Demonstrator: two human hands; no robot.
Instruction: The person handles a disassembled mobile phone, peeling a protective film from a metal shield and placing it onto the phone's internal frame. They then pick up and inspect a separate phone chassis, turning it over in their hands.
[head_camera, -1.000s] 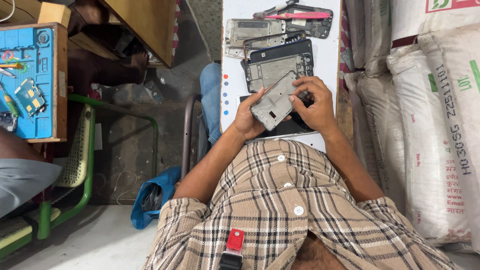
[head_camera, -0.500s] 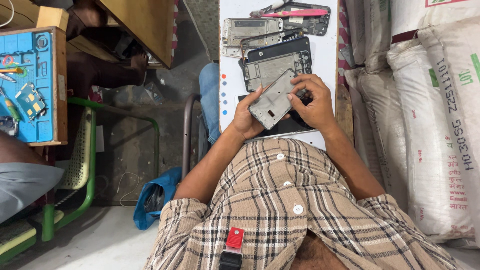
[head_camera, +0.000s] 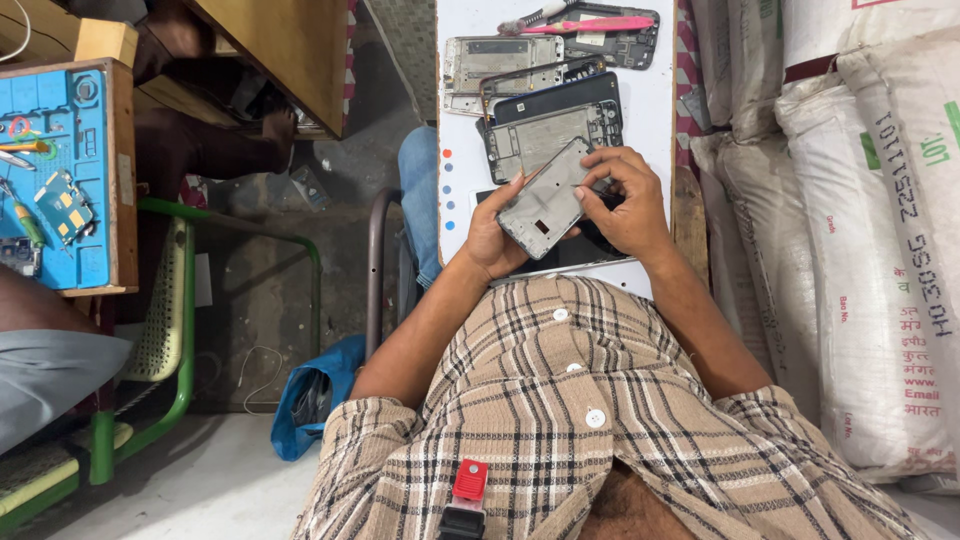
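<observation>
left hand (head_camera: 492, 235) grip: clasps grey phone frame (head_camera: 545, 198) | right hand (head_camera: 622, 195) grip: pinches frame's top edge | more frames (head_camera: 530, 75) beyond, on white counter (head_camera: 655, 110)

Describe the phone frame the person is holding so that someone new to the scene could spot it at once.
On the white board across the person's lap lie several stripped phone parts. The grey phone frame is the only one lifted off it, tilted, with the left hand cradling it and the right hand at its upper edge.
</observation>
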